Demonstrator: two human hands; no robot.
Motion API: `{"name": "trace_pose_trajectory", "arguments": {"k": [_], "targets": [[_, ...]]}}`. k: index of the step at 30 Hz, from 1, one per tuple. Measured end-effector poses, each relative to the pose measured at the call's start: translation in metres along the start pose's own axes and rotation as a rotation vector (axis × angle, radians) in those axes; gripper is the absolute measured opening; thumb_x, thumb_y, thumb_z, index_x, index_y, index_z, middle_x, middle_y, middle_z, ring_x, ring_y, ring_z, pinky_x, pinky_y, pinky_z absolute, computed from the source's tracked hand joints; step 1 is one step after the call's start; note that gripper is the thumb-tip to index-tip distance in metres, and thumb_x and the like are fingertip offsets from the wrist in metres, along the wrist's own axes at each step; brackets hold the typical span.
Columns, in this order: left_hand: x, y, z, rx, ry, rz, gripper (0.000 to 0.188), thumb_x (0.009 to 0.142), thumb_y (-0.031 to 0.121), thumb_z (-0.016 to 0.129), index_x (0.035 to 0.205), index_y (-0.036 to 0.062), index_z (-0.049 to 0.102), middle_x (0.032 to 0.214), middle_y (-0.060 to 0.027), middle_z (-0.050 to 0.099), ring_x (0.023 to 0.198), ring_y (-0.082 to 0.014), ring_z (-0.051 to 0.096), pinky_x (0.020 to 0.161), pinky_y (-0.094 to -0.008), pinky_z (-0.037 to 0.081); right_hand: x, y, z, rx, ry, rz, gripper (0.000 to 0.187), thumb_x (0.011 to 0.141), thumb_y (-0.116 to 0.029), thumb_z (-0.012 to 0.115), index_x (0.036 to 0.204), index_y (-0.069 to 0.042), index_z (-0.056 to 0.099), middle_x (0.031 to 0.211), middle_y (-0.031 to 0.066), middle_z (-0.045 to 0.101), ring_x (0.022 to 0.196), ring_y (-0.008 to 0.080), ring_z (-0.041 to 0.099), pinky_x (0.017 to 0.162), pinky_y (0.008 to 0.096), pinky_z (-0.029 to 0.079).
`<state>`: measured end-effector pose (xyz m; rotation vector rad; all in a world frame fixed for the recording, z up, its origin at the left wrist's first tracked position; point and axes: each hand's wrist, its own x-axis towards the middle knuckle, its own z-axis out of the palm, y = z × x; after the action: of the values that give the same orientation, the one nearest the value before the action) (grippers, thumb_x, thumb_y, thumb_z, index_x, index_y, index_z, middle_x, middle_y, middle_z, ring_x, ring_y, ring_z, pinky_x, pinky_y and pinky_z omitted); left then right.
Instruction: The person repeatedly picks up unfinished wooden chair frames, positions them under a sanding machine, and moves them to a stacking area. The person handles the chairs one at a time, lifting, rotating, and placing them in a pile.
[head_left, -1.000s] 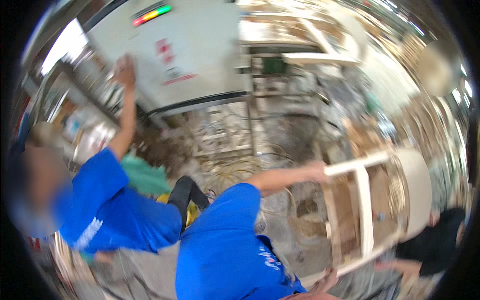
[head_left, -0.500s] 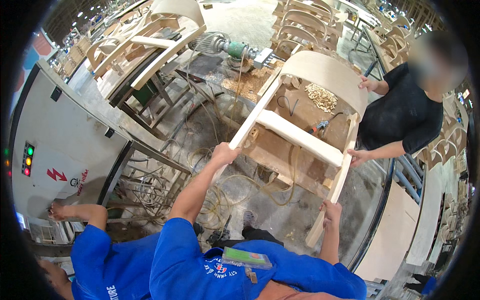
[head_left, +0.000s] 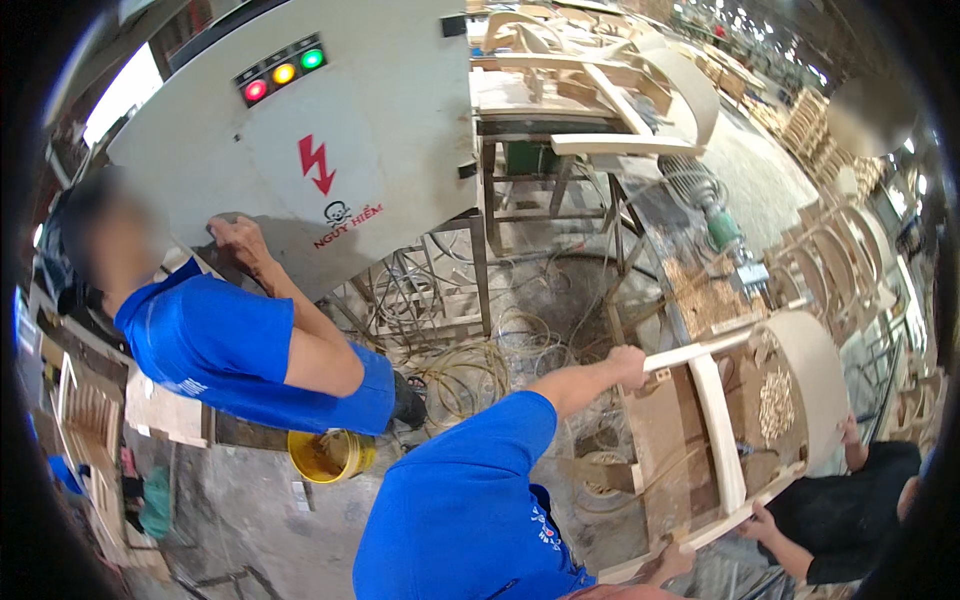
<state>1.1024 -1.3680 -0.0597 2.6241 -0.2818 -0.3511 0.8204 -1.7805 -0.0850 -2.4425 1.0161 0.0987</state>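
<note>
A pale wooden chair frame (head_left: 716, 425) lies over a workbench at the right, with two long rails, a crossbar and a broad curved back (head_left: 812, 375) at its far end. My left hand (head_left: 628, 367) is closed round the end of the upper rail. Near the lower edge, my right hand (head_left: 672, 565) grips the other rail, its fingers partly hidden. A co-worker in black (head_left: 840, 510) has both hands on the frame, one at the curved back and one on the lower rail.
Wooden dowels (head_left: 776, 405) lie heaped on the bench, near a green motor (head_left: 722, 228). Hoses (head_left: 470, 365) coil on the floor. At left, another person in blue (head_left: 230, 330) touches a grey electrical cabinet (head_left: 400, 130); a yellow bucket (head_left: 330, 455) stands behind.
My view has swung left, so the frame and bench now appear farther right and the cabinet fills the upper left. Both my hands still hold the rails.
</note>
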Motion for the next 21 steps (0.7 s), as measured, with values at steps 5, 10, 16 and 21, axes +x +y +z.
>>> {"name": "trace_pose_trajectory", "arguments": {"k": [5,10,16,21], "targets": [[-0.016,0.013,0.007,-0.177,-0.065,-0.063,0.055,0.087,0.043,0.075,0.129,0.009,0.065,0.123,-0.0172,0.07,0.119,-0.0367,0.065,0.099,-0.0503,0.052,0.111,-0.005,-0.141,0.583,-1.108,0.206,0.093,0.092,-0.061,0.065,0.153,0.003,0.036,0.152,0.0206,0.044,0.141,0.0369,0.038,0.122,0.0484,0.02],[-0.101,-0.021,0.009,-0.093,0.326,0.054,0.064,0.089,0.037,0.074,0.139,0.0045,0.052,0.131,-0.02,0.058,0.126,-0.0398,0.05,0.105,-0.0535,0.041,0.105,-0.046,-0.116,0.522,-0.719,0.087,0.083,0.092,-0.053,0.064,0.15,0.002,0.04,0.149,0.0212,0.047,0.14,0.0378,0.04,0.122,0.0496,0.022],[-0.339,-0.113,0.069,-0.1,0.529,0.091,0.055,0.088,0.027,0.071,0.137,0.0084,0.055,0.133,-0.0203,0.06,0.129,-0.0376,0.054,0.108,-0.0533,0.042,-0.033,-0.062,0.012,0.047,0.431,-0.416,0.061,0.092,-0.036,0.065,0.139,0.001,0.053,0.137,0.0225,0.056,0.129,0.0407,0.05,0.113,0.0521,0.034],[-0.616,-0.182,0.139,-0.199,-0.253,-0.755,0.032,0.086,0.023,0.064,0.106,0.0028,0.077,0.115,-0.0198,0.075,0.108,-0.0373,0.073,0.089,-0.0508,0.058,-0.17,-0.092,0.137,-0.162,0.49,-0.898,0.045,0.091,-0.022,0.065,0.13,0.0,0.063,0.127,0.0236,0.064,0.12,0.0431,0.058,0.105,0.0542,0.043]]}}
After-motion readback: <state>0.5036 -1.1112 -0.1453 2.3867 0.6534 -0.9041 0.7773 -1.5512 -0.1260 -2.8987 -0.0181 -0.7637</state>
